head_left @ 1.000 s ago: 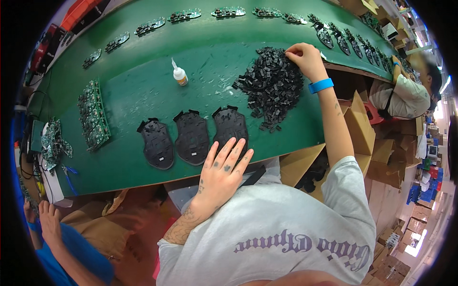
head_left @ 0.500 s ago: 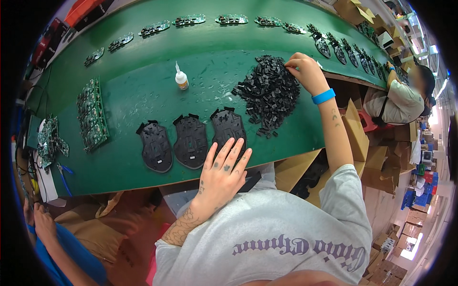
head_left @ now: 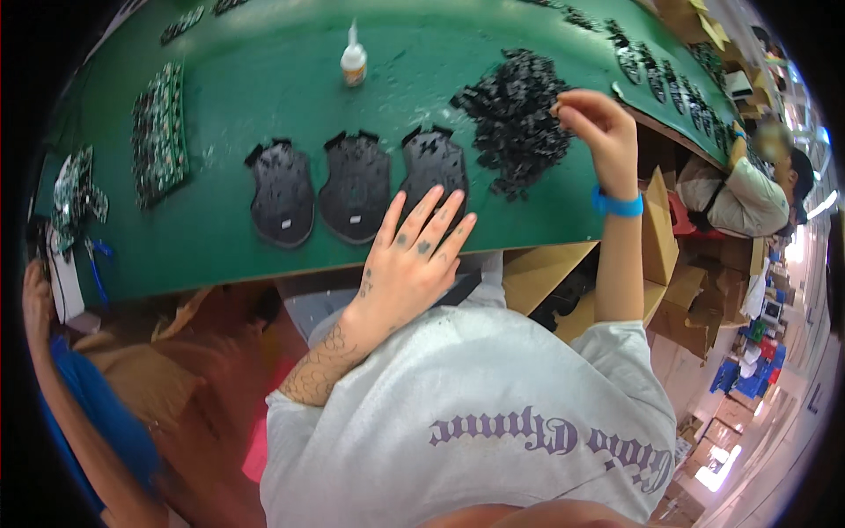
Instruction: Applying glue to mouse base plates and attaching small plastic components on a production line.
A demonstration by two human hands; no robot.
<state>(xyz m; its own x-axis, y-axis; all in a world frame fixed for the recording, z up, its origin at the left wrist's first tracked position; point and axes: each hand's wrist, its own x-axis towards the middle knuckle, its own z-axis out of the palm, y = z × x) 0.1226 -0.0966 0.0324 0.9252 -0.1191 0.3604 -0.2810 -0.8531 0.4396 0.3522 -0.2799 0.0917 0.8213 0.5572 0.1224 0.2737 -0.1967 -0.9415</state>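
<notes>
My left hand [head_left: 415, 249] lies with its fingers spread over the near part of a black plastic shell [head_left: 434, 157], shaped like a computer mouse base. Two more such shells, a middle one [head_left: 355, 189] and a left one [head_left: 282, 194], sit beside it in a row, each showing a small white label. At the right edge of a heap of small black pieces [head_left: 521, 119], my right hand [head_left: 603, 132] has thumb and finger pinched together. Whatever is between those fingertips is too small to make out.
A white dropper bottle [head_left: 354, 66] stands beyond the shells. Stacked green circuit boards [head_left: 160, 136] and blue-handled pliers [head_left: 99, 268] are at the left. Open cardboard boxes [head_left: 656, 233] sit right of the table edge. One person [head_left: 744, 194] works at right; another's arm [head_left: 66, 387] shows at left.
The whole view has shifted, so the table sits higher in the picture. My right hand has drawn back toward me along the heap's right edge. The left hand stays on its shell.
</notes>
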